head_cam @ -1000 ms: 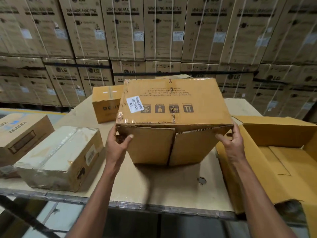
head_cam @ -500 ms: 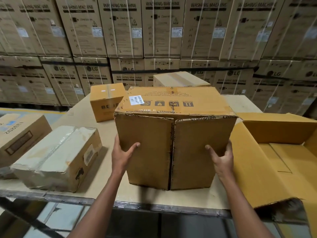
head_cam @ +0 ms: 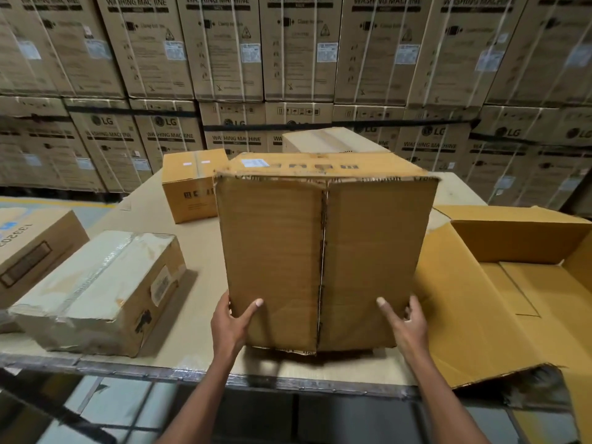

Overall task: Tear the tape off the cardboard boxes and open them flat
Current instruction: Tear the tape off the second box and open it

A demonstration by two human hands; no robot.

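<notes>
— Where are the hands?

— Both at the bottom of the big cardboard box (head_cam: 320,261), one on each lower corner. The left hand (head_cam: 232,322) wraps the left edge: thumb across the near face, fingers out of sight round the side. The right hand (head_cam: 407,322) mirrors it on the right edge, thumb on the near face, fingers curled behind. Each grips the box; neither holds anything else.

— And the box, relative to them?

— Straight ahead and above the hands, centred between the arms, so neither hand is nearer. It stands near the front edge of the surface (head_cam: 179,334), its tall axis roughly upright. The face turned to the person is two flaps meeting at a vertical centre seam (head_cam: 322,267), which runs from the ragged top edge down between the two thumbs.

— Is that seam still taped?

— No strip shows over it; only torn tape scraps (head_cam: 368,180) along the top edge. I'd judge the flaps are ready to swing apart.

— So what does the next move turn on?

— The seam lying midway between the hands. Each hand would have to shift inward from its corner to catch a flap.

— Around it?

— A pale taped box (head_cam: 102,290) to the left, a small orange box (head_cam: 192,187) behind, and an opened box (head_cam: 512,283) touching or just beside the right side; I cannot tell which.
</notes>
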